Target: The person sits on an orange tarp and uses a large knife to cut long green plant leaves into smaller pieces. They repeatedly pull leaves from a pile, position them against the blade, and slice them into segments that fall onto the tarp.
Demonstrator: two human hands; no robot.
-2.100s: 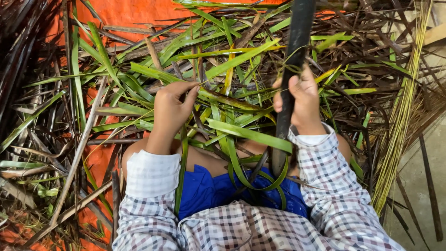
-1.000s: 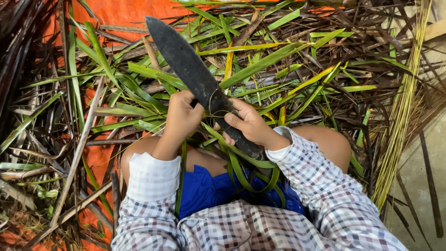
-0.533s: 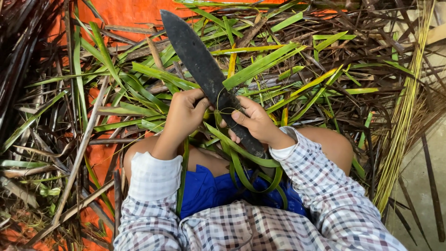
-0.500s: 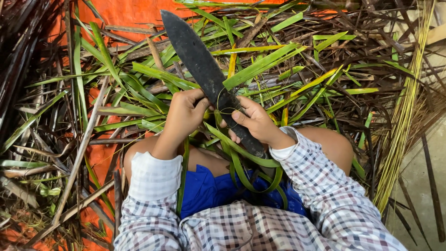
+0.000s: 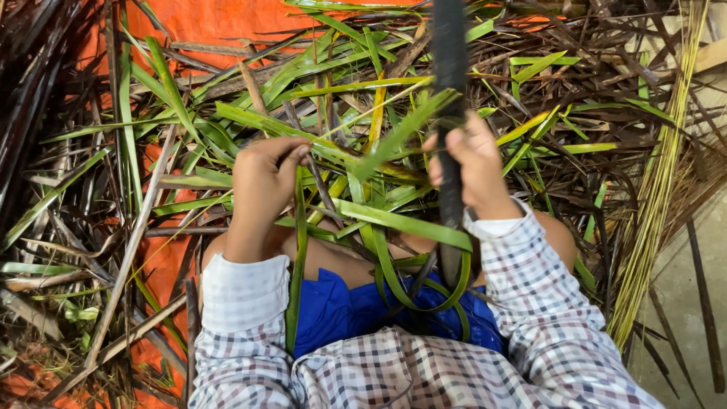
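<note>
Palm leaf strip (image 5: 394, 140), long and green, runs slanting from my left hand (image 5: 261, 185) up to the dark blade (image 5: 450, 53) – that's the piece in play, right over my knees. From the head view, the only one I have: my left hand is curled into a fist around the strip's lower end, fingers closed tight on it. My right hand (image 5: 473, 163) is wrapped firmly round the long knife, which stands nearly upright, edge-on to me, its handle end dropping down towards the blue shorts (image 5: 341, 310). The leaf meets the blade just above my right thumb (whether it's cut through there, I can't tell). As for progress: I judge it well under way, with looped green strips (image 5: 409, 257) draped over my lap, stripped pale ribs (image 5: 659, 189) bundled on the right, and plenty of uncut fronds (image 5: 189, 129) piled on the orange sheet (image 5: 212, 19).
</note>
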